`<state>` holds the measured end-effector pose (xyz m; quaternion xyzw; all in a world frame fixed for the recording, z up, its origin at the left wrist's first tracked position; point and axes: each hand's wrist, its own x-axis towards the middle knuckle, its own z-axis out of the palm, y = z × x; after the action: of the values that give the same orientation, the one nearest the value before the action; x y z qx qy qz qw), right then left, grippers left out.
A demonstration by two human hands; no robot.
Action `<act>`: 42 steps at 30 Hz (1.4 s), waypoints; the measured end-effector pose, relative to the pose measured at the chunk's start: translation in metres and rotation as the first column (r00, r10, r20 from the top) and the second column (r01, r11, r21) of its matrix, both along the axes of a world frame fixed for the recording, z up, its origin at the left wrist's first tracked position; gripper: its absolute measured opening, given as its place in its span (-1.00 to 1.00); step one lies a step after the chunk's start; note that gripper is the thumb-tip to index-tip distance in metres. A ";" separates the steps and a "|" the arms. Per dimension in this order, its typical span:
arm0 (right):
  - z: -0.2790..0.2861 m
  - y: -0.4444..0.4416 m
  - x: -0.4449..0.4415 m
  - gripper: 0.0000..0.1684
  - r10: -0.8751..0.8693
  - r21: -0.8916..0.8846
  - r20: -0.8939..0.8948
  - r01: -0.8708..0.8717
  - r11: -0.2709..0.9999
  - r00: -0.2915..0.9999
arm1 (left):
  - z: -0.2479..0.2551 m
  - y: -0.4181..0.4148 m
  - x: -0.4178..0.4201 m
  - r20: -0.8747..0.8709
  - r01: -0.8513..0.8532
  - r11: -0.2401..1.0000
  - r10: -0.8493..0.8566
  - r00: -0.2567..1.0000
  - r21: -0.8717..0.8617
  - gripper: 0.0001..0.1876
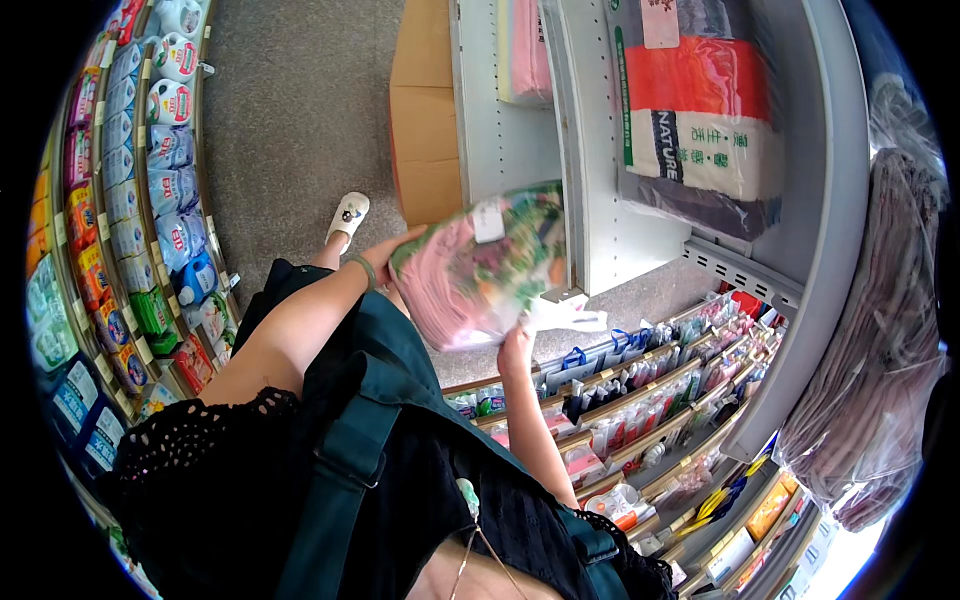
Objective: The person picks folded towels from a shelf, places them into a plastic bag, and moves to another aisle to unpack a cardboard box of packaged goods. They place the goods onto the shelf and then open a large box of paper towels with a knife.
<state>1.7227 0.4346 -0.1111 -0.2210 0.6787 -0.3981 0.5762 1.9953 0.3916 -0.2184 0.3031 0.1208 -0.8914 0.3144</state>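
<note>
My left hand [396, 253], with a green bangle at its wrist, grips one end of a clear plastic package [457, 281]. Folded pink fabric and a green floral pattern show through the wrap, slightly blurred. My right hand [515, 352] pinches the package's near corner, where loose plastic [574, 313] sticks out. A white label [489, 222] is on its upper face. The package hangs in front of a grey metal shelf [517, 157]; its far edge overlaps the shelf edge, and whether they touch I cannot tell.
A cardboard box [426, 112] stands beside the shelf. Bagged red, white and grey textiles [697, 120] occupy a compartment, with more wrapped goods [870, 337] at far right. Detergent shelves [157, 172] line the left across the aisle floor [292, 112]. Racks of small goods [630, 412] run lower right.
</note>
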 end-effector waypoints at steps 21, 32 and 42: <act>0.047 -0.139 0.104 -0.37 -0.328 -0.341 -0.084 0.282 0.897 0.941 | 0.134 -0.099 0.035 0.588 0.272 0.798 0.123 0.799 -0.537 -0.02; 0.037 -0.173 0.102 -0.31 -0.011 -0.355 -0.499 -0.192 0.915 0.867 | 0.080 -0.181 -0.010 0.393 0.027 0.932 0.126 0.911 -0.361 -0.01; 0.009 -0.108 0.076 -0.22 -0.090 -0.362 -0.686 -0.231 0.903 0.722 | 0.087 -0.163 -0.024 0.558 0.123 0.967 0.023 0.829 -0.221 0.00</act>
<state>1.7990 0.3268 -0.1026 -0.4983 0.7312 -0.4017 0.2357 1.9717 0.2284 -0.1312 0.5107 -0.0962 -0.7805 0.3476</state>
